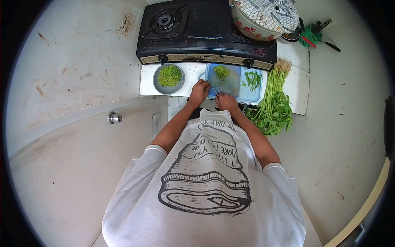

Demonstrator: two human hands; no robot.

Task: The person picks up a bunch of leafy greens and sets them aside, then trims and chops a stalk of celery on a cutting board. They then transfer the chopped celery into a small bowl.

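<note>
My right hand point(226, 101) is wrapped round the handle of a knife point(212, 87) at the near edge of a blue cutting board point(230, 87). The blade slants up and left toward my left hand point(199, 93), whose bent fingers are closed beside the blade's far end. What they pinch, if anything, is too small to make out. A small heap of chopped greens point(221, 73) lies on the board's upper part. The board rests in a light blue tray point(258, 98), with loose green leaves point(252, 80) on its right side.
A grey bowl point(155, 84) of finely chopped greens stands on the left of the counter. Leafy stalks point(275, 96) with roots hang over the counter's edge at right. Behind is a black gas stove point(205, 49) with a cloth-covered pot point(255, 31). A green basket point(309, 34) holds utensils.
</note>
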